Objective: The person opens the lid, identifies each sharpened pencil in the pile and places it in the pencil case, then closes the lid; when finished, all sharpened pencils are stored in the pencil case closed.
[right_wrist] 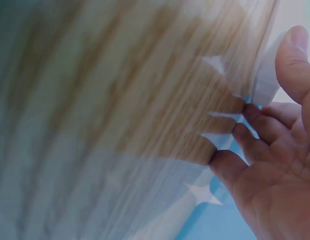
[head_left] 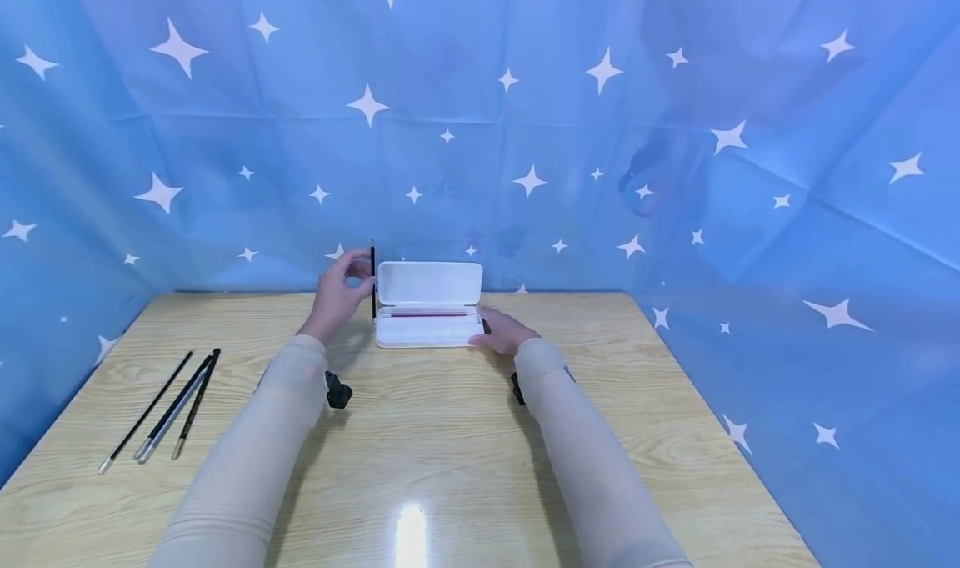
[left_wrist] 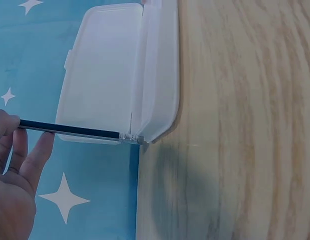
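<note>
- Fingers of the left hand (head_left: 337,299) pinch a black pencil (left_wrist: 84,131) upright, leaving its lower length free.
- White case (head_left: 420,333), just right: lid (head_left: 430,284) raised, baring a red pencil (head_left: 431,314) inside.
- Right hand (head_left: 508,332) at its right end, probably steadying; whether gripping, cannot tell.

The pencil (left_wrist: 84,131) in my left hand (head_left: 339,294) looks smooth, its end (left_wrist: 130,138) silvery like metal; the case (head_left: 430,284) at centre looks smooth plastic. The wood-grained tabletop (head_left: 465,451) gleams glossy at bottom centre. My sleeves (head_left: 232,459) are matt cloth; the backdrop (head_left: 450,59) above, creased fabric.
</note>
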Available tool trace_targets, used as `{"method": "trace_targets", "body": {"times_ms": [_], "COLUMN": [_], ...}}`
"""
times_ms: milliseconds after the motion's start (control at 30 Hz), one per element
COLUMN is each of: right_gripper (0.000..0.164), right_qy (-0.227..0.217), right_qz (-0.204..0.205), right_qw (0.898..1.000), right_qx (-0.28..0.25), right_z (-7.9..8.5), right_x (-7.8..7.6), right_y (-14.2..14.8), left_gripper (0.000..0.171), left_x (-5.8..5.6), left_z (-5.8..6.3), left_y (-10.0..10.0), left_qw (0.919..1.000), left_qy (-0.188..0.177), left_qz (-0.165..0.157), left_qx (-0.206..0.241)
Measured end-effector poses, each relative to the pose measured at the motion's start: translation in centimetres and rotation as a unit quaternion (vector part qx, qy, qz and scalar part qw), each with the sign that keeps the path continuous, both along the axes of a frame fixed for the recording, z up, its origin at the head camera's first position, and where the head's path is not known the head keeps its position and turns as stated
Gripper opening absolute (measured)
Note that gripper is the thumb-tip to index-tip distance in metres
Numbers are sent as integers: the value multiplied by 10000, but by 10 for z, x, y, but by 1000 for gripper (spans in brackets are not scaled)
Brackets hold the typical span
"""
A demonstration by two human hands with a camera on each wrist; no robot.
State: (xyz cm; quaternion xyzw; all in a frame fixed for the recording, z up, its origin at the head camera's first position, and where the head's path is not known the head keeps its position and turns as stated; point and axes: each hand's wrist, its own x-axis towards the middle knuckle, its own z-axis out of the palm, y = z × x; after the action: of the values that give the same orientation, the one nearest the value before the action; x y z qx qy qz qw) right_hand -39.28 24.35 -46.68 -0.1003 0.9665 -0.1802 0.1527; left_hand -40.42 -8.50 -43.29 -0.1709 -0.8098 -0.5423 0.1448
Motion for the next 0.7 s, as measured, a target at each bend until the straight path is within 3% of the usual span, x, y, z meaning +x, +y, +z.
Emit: {"method": "trace_targets", "body": {"times_ms": [700], "right_gripper": [80], "right_qy": [-23], "right_qz": [55], "right_qw": [9999], "right_qx": [-91], "right_z": [2], "right_x": [0], "right_y": [0], "left_gripper": [41], "left_x": [-10], "left_z": [5], "left_y": [13], "left_qw": [9998], "left_qy": [167], "left_qz": [72], "left_qx": [76]}}
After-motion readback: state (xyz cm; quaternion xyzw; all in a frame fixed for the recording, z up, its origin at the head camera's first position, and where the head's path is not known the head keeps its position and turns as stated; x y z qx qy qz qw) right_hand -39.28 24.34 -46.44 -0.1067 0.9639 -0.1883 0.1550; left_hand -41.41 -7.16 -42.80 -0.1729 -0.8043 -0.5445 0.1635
